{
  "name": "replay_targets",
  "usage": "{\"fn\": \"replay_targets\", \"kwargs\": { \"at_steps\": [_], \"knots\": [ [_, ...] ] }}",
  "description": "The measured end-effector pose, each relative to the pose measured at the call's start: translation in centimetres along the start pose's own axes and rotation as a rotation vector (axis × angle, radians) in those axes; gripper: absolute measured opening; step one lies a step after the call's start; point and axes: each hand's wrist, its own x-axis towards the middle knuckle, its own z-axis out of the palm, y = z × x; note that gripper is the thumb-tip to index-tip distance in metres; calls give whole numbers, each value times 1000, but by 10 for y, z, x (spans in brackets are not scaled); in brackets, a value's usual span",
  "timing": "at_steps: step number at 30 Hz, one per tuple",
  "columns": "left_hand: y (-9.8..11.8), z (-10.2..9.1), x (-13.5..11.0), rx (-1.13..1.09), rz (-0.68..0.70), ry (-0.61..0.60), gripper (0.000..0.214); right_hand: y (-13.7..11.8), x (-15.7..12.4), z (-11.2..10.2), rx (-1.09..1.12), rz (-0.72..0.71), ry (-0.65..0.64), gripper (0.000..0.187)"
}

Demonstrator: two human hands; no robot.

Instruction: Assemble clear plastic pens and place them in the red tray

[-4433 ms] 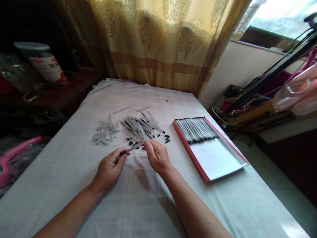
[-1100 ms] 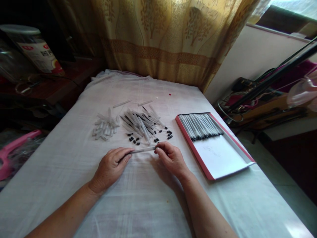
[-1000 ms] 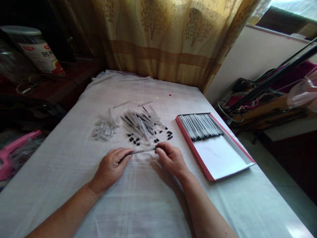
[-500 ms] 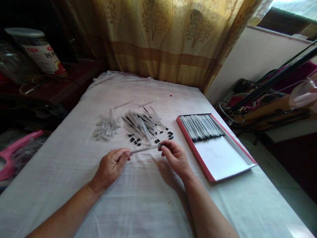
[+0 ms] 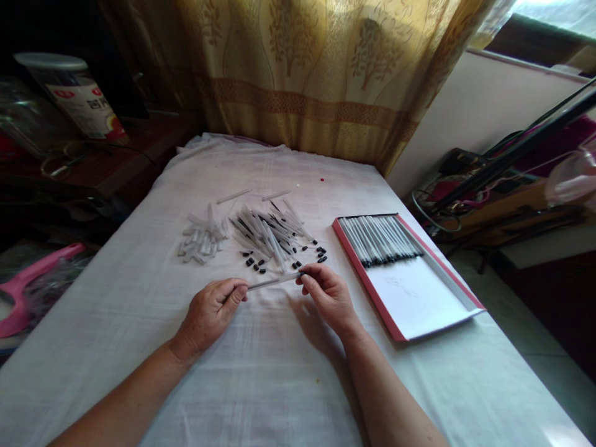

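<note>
A clear pen [image 5: 272, 282] with a dark refill inside is stretched between my hands, just above the tablecloth. My left hand [image 5: 216, 310] pinches its left end between thumb and fingers. At the right end, the fingertips of my right hand [image 5: 330, 295] close on a small black piece. Beyond the pen lies a heap of clear pen barrels and dark refills [image 5: 263, 230]. Small black plugs [image 5: 256, 266] are scattered along the heap's near edge. To its left is a pile of translucent pen caps [image 5: 202, 239].
On the right, a red-edged box lid [image 5: 372, 295] holds a row of pens [image 5: 382, 239] with black ends. Two loose barrels [image 5: 233, 196] lie farther back. A patterned curtain [image 5: 307, 93] hangs behind the table. A pink handle [image 5: 41, 273] and a labelled jar [image 5: 81, 99] are on the left.
Both hands keep their grip on the pen and have barely moved. More of the dark refill shows near the left hand. The whole view has shifted very slightly.
</note>
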Motion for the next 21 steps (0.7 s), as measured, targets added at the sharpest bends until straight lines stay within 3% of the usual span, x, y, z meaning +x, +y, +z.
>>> {"fn": "replay_targets", "kwargs": {
  "at_steps": [12, 21],
  "knots": [
    [-5, 5, 0, -128, -54, 93, 23, 3, -1, 0, -86, 30, -65, 16],
    [-7, 7, 0, -171, -59, 105, 20, 2, 0, -3, -259, 14, -139, 33]
  ]
}}
